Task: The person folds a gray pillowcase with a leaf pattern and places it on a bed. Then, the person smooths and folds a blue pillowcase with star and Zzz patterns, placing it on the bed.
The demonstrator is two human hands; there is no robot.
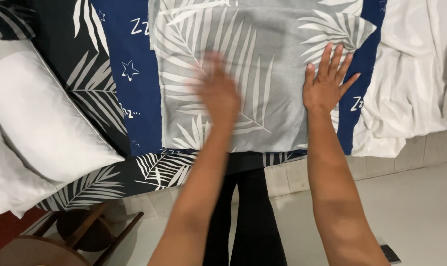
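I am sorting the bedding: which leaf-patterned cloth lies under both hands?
The grey cloth with white leaves, under left hand and right hand; the black one lies beside it.

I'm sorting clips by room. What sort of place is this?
Probably a bedroom: both hands rest on a grey leaf-print fabric spread over a bed, beside a white satin pillow and rumpled white sheet.

Grey leaf-print cloth (243, 64): matt woven fabric, smooth where pressed flat under the left hand (218, 93) and right hand (327, 83). Navy sheet (134, 88): matt printed cotton-like cloth. White pillow (41, 113): faintly satiny. White bedding (410, 83): soft, creased. Chair (41, 246): dark, smooth wood.
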